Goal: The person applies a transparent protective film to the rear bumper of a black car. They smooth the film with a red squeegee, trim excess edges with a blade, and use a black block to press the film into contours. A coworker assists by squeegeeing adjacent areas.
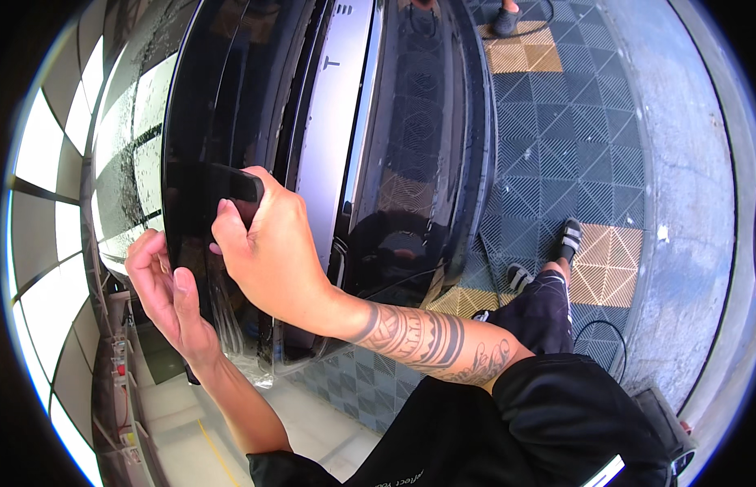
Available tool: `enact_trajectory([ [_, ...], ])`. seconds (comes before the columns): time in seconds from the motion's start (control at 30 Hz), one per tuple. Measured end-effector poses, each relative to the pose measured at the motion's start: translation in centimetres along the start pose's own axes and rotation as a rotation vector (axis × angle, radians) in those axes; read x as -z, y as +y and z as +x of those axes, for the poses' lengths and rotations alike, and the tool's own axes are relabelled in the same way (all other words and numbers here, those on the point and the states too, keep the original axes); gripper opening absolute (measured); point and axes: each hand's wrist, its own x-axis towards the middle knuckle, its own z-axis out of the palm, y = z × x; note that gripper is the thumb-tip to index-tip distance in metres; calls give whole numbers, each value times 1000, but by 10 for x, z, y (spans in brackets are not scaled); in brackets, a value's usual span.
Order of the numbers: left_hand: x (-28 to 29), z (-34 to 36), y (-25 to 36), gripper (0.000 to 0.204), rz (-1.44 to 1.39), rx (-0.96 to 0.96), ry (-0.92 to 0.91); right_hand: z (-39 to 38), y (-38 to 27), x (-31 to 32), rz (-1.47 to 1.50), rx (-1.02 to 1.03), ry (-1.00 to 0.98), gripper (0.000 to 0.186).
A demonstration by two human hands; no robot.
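Observation:
My right hand (268,243) is closed around a dark, flat-edged tool that looks like a squeegee (238,185). The tool lies against the glossy black panel (220,105) of a car's end. Beside the panel's near left edge is my left hand (171,296), its thumb apart from its loosely curled fingers; I see nothing held in it. Below my right hand, clear wrinkled film (229,329) hangs at the panel's near end, its loose edge crumpled. Right of the panel runs a silver-white strip (333,105). My right forearm crosses over the car's near corner.
Water drops dot the dark glass (151,97) at left, which reflects bright light panels. A black bumper (419,162) bulges out at right above grey and tan floor tiles (548,154). A concrete ledge (678,203) borders the floor. Another person's foot (505,20) shows at the top.

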Motion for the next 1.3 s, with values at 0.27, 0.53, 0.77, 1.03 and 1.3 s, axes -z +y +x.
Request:
enact_trajectory([
  [0.27,-26,11,21,35,518,-112,45,21,-14,38,354,-316,-184,18],
  [0.53,-40,31,42,37,763,-70,80,53,-13,47,307,-230,-280,18],
  [0.77,-57,56,70,42,978,189,-18,111,-30,66,380,-320,-560,20],
  [1.03,-95,123,86,45,876,148,-37,121,-17,142,140,-651,-525,20],
  [1.3,-121,157,83,47,1128,135,-59,77,-11,294,-277,-1038,-502,19],
])
